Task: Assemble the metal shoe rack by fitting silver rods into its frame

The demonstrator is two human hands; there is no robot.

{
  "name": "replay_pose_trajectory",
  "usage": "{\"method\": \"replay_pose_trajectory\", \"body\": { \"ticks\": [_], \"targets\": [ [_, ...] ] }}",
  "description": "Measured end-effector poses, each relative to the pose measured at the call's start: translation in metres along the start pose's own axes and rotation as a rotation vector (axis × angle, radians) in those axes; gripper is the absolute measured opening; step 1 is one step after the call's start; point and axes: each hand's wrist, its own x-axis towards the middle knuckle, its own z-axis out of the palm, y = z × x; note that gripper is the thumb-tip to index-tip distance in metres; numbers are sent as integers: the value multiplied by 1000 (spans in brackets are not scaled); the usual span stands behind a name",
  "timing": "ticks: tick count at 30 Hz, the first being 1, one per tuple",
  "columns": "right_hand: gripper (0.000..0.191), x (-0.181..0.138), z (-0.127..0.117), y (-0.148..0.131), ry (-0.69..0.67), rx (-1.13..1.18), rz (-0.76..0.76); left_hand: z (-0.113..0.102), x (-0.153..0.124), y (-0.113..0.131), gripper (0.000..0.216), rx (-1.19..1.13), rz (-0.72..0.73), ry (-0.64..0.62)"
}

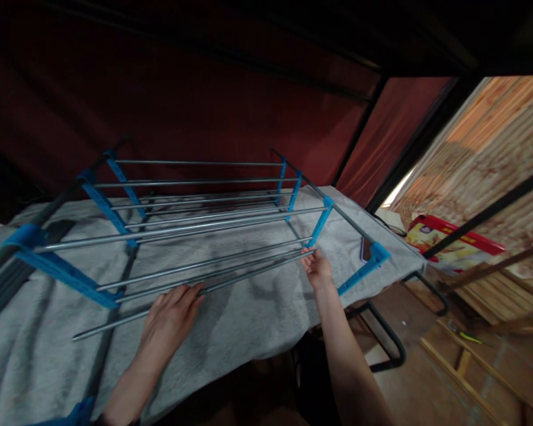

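A long grey metal tube (pixel 249 274) runs slantwise between my two hands, its left end sticking out past my left hand. My left hand (pixel 173 310) is closed over the tube left of its middle. At the tube's right end, my right hand (pixel 317 269) has its fingers around the tip. Behind it lies a partly built rack with blue plastic brackets (pixel 317 222) and several parallel metal tubes (pixel 195 229). Close to my right hand, a blue bracket (pixel 366 266) at the rack's near right corner holds no crosswise tube.
The rack lies on a bed or table covered by a grey cloth (pixel 266 313). A dark red wall (pixel 204 100) stands behind. To the right are a red and yellow box (pixel 453 239), a wooden frame (pixel 464 361) on the floor and black metal legs (pixel 393 337).
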Motion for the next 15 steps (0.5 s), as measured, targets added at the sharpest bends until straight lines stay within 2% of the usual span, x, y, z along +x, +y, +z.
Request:
{"method": "replay_pose_trajectory", "body": {
  "ticks": [5,10,15],
  "targets": [
    [25,-1,1,1,0,20,-12,-1,4,3,51,41,-10,19],
    [16,-2,2,3,-41,-15,-27,7,8,-4,50,-4,37,27],
    [16,1,1,4,-78,-23,-46,12,13,-8,45,-38,67,52]
  ]
}}
